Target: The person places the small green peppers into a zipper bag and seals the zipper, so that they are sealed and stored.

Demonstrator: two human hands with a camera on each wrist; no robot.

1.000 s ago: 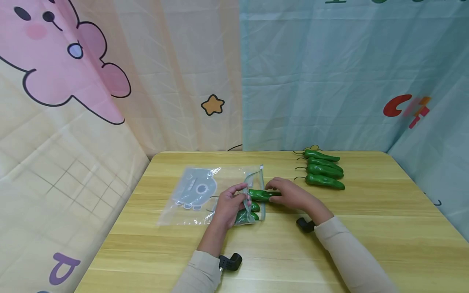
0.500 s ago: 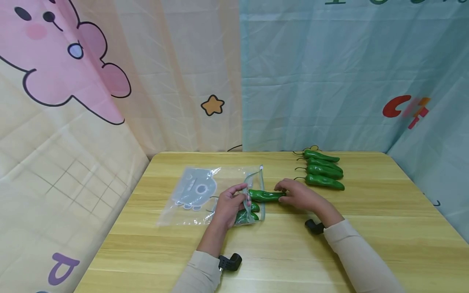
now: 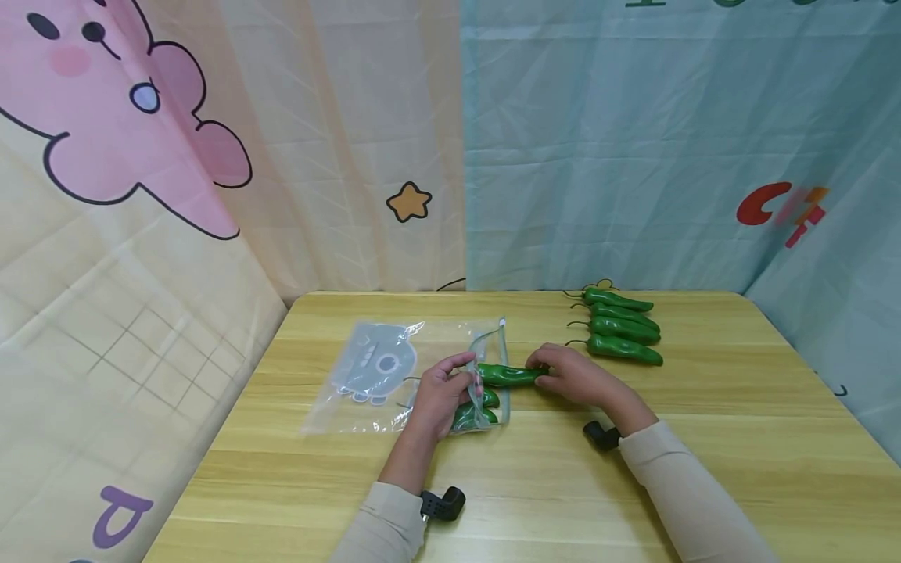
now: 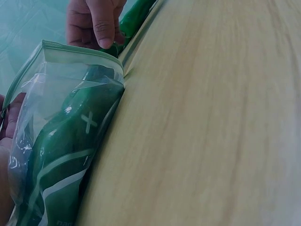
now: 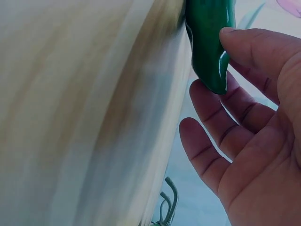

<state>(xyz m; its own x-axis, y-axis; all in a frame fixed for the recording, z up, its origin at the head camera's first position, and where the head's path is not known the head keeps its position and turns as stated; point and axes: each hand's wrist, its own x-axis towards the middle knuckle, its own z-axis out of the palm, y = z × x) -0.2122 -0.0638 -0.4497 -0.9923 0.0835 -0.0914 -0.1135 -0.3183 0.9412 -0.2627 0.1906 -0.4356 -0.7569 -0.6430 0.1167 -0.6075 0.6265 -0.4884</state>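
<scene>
My left hand point(image 3: 439, 395) pinches the upper layer at the mouth of a clear zip bag point(image 3: 380, 363), which lies flat with its opening towards the right. At least two green chili peppers point(image 3: 472, 418) lie inside, near that opening; in the left wrist view one pepper point(image 4: 70, 127) shows through the plastic. Another green chili pepper point(image 3: 505, 376) lies across the bag's mouth, its left end hidden by plastic and fingers. My right hand point(image 3: 580, 377) holds its tapered tip between thumb and fingers, as the right wrist view shows, with the other fingers point(image 5: 202, 150) loosely bent.
Several green chili peppers point(image 3: 622, 324) lie in a row at the back right of the wooden table point(image 3: 535, 485), stems pointing left. Printed curtains point(image 3: 605, 156) hang right behind the table's far edge.
My right hand has shifted a little to the right, towards the pepper's tip, and more of that pepper shows. During the last half second both hands stay nearly still.
</scene>
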